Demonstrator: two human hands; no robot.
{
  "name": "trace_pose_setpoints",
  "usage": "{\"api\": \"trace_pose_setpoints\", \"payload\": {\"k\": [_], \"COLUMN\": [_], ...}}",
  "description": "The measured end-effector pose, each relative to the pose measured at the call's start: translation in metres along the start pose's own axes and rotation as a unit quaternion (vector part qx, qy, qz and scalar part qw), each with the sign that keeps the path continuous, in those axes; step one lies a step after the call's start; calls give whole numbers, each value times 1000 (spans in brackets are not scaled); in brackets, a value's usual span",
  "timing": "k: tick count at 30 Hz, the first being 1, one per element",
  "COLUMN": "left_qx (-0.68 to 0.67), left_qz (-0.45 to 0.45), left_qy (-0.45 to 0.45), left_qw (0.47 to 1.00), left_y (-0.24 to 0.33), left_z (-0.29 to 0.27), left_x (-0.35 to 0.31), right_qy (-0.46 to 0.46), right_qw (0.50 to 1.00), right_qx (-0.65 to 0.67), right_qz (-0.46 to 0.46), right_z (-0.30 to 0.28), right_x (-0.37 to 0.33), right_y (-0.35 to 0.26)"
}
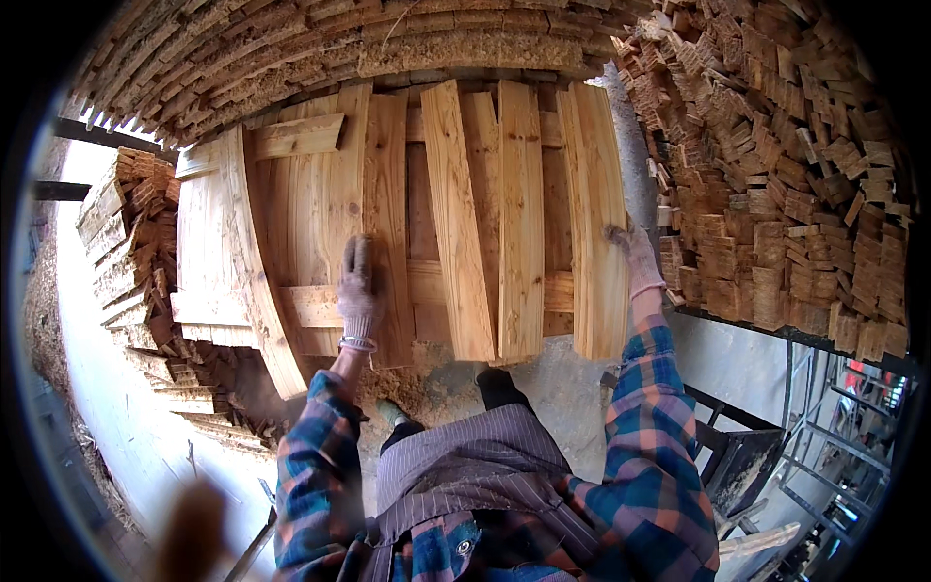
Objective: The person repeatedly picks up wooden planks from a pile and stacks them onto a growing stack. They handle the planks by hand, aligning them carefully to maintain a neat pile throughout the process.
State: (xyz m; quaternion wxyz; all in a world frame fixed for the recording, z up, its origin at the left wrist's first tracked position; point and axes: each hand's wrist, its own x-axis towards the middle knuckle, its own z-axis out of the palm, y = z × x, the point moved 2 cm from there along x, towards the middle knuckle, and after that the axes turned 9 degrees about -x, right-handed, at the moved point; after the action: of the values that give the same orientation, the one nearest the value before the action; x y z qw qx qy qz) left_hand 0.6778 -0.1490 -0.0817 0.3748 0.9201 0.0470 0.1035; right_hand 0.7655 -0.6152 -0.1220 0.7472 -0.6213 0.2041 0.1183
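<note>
My left hand [359,291], in a pale knit glove with dark fingertips, lies with its fingers stretched out along a wooden board [388,213]. My right hand [640,257], gloved too, is closed around the right edge of the rightmost plank [596,213], its fingertips over the top face. Between my hands, a slanted plank [456,223] and a straighter plank [521,213] lie across crosswise boards [424,281]. On the left, a narrow curved strip [257,262] lies askew over the boards, with a short piece [296,136] near its top end.
Long stacked boards [475,48] line the far side. A high pile of cut wood pieces [756,184] rises at the right, and a smaller stack [126,242] stands at the left. Metal racks [844,436] are at the lower right. The floor [562,388] is dusty.
</note>
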Motion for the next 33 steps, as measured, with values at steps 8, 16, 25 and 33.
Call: {"api": "trace_pose_setpoints", "payload": {"k": [8, 16, 25, 33], "left_qx": [191, 192, 179, 170], "left_qz": [-60, 150, 36, 99], "left_qy": [-265, -181, -113, -310], "left_qw": [943, 953, 977, 930], "left_y": [57, 90, 109, 184], "left_z": [24, 93, 103, 164], "left_x": [29, 10, 17, -2], "right_qy": [5, -4, -134, -3], "right_qw": [992, 1000, 984, 977], "right_qx": [-105, 2, 30, -199], "right_qz": [-64, 19, -116, -80], "right_z": [-47, 11, -38, 35], "right_x": [15, 7, 14, -30], "right_y": [30, -4, 32, -29]}}
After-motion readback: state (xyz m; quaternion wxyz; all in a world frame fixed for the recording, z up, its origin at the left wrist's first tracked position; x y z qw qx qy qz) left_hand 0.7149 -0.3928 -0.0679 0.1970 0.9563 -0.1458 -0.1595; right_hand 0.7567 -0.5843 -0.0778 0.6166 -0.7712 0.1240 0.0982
